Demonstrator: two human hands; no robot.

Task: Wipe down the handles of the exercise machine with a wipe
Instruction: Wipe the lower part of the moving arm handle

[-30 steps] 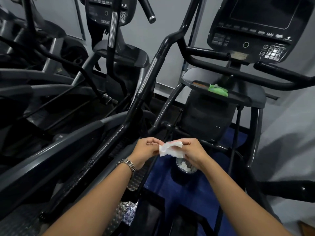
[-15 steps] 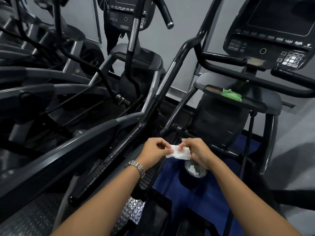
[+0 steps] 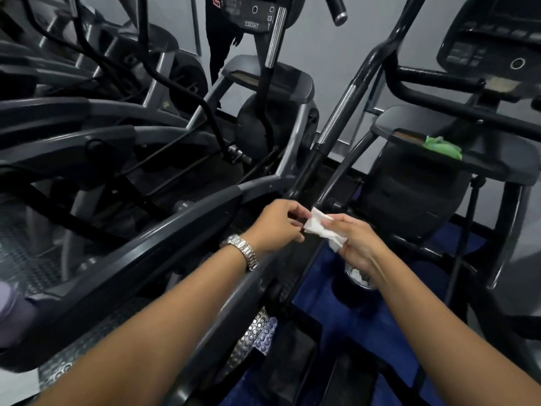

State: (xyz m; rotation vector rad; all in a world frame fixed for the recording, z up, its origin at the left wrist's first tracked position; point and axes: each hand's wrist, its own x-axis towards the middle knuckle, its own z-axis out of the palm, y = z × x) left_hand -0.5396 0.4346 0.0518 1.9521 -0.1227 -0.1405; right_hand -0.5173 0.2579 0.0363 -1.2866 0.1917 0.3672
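Observation:
A white wipe (image 3: 320,228) is stretched between my two hands at the centre of the view. My left hand (image 3: 279,224), with a metal watch on its wrist, pinches the wipe's left edge. My right hand (image 3: 358,240) grips its right part with curled fingers. Just beyond the hands a long black moving handle (image 3: 345,104) with a silver band rises up and to the right. Fixed black handlebars (image 3: 433,76) run under the console (image 3: 494,39) at the upper right.
A green cloth (image 3: 443,146) lies on the machine's tray at the right. A small container with white pieces (image 3: 360,278) sits below my right hand on the blue floor mat (image 3: 351,323). More grey machines crowd the left. A person in dark clothes (image 3: 222,39) stands at the back.
The view has swung left and down, so the console has slid toward the right edge. Both hands have kept the wipe, working it between the fingers, and sit slightly further right.

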